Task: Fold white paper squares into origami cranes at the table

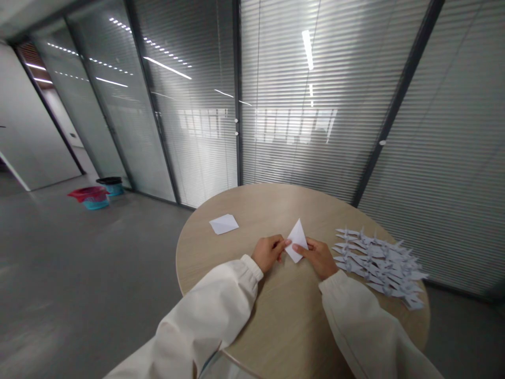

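A folded sheet of white paper (298,236), kite-shaped with its long point facing away from me, is held between my hands above the table. My left hand (270,251) pinches its left corner between thumb and fingers. On the other side, my right hand (319,257) grips the right edge, thumb on top and fingers behind. To the right lie many folded paper cranes (374,260) packed close together in rows. A small stack of white paper (224,224) rests at the left of the table.
The round wooden table (272,202) has its far edge close to a glass partition with blinds (292,158). On the grey floor at the left stand a bin with a red liner (90,197) and a bin with a black liner (112,185).
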{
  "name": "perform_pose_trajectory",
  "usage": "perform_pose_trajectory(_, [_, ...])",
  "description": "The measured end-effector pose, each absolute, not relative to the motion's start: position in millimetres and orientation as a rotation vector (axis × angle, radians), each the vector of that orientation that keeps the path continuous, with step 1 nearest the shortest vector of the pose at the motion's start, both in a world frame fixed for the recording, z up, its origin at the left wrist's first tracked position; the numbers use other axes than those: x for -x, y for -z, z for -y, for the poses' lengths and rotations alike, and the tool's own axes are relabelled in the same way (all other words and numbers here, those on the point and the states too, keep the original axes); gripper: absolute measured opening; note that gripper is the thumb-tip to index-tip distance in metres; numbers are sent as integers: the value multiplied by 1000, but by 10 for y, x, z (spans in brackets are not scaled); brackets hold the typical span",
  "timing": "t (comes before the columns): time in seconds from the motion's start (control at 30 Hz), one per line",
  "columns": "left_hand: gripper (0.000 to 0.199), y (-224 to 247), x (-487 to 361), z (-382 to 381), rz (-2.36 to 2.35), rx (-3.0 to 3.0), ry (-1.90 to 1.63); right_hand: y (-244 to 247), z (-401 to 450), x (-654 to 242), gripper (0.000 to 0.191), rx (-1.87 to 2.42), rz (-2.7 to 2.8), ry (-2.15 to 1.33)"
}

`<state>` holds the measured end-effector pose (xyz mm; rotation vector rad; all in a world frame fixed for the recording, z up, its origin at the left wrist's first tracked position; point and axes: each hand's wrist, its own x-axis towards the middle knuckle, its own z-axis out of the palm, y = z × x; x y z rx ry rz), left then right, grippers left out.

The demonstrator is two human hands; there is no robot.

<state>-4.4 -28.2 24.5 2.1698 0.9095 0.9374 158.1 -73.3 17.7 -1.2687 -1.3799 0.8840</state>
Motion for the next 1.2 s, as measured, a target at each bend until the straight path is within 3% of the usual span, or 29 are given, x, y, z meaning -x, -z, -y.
perform_pose_trajectory(0.5, [40, -261, 70, 246, -960, -2206, -965, -107, 668, -1621, 38, 1143, 1240, -856])
perform_pose_trajectory(0.63, [30, -259, 44, 254, -833, -2110, -986, -84, 651, -1636, 35, 1132, 1181, -843])
perform_pose_trajectory(0.77, [56, -241, 14, 251, -734, -2047, -1024, -81, 654, -1640, 34, 1151, 1177, -818])
perform_pose_trajectory(0.83, [60, -225, 8, 244, -730, -2045, -1031, -80, 656, -1636, 34, 1146, 1188, -823])
perform_pose_trajectory(1.2, [37, -228, 21, 251, -750, -2012, -1087, -99, 655, -1613, 35, 1134, 1220, -897])
